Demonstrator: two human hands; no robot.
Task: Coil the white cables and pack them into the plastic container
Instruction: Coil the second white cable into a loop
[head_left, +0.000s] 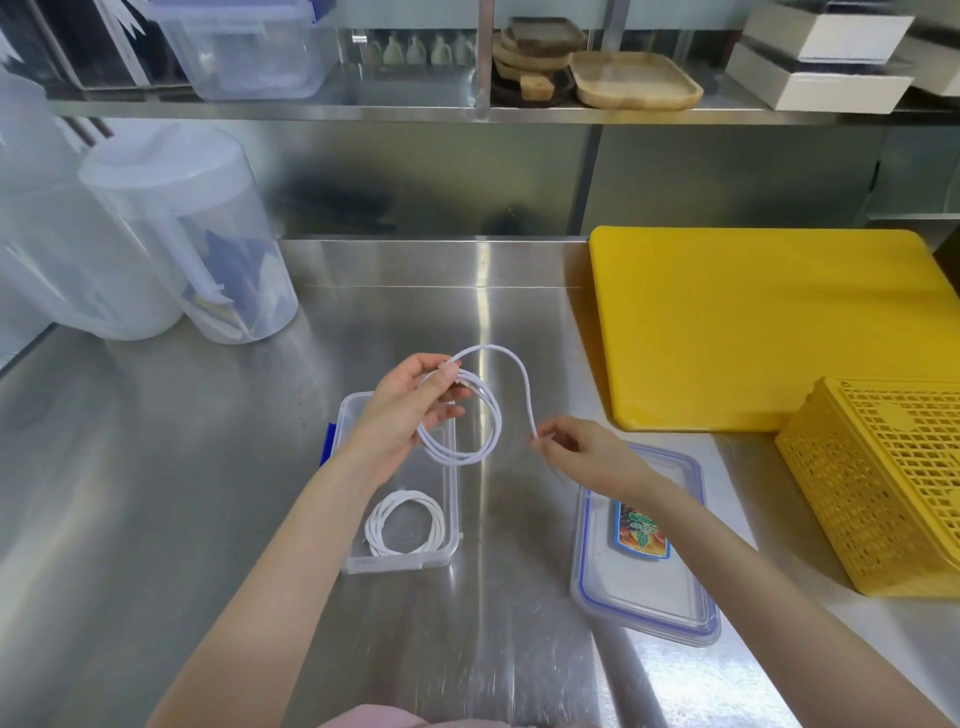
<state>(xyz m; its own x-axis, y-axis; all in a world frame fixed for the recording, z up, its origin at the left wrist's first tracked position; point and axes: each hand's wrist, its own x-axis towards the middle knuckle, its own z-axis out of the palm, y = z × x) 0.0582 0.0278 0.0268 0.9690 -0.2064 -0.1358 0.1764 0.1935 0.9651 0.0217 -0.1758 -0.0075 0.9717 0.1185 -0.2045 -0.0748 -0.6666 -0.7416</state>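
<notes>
My left hand (410, 408) holds a white cable (491, 426) wound into a few loops above the clear plastic container (347, 561). The cable's free end arcs up and over to my right hand (582, 452), which pinches it near the tip. Inside the container lies a second white cable (405, 525), coiled, at the near end. The container's lid (644, 613), clear with a blue seal and a colourful sticker, rests on the steel table to the right, partly under my right wrist.
A yellow cutting board (769, 327) lies at the back right, with a yellow slotted basket (883, 483) upside down beside it. Two translucent jugs (197, 234) stand at the back left. A shelf above holds boxes and wooden trays.
</notes>
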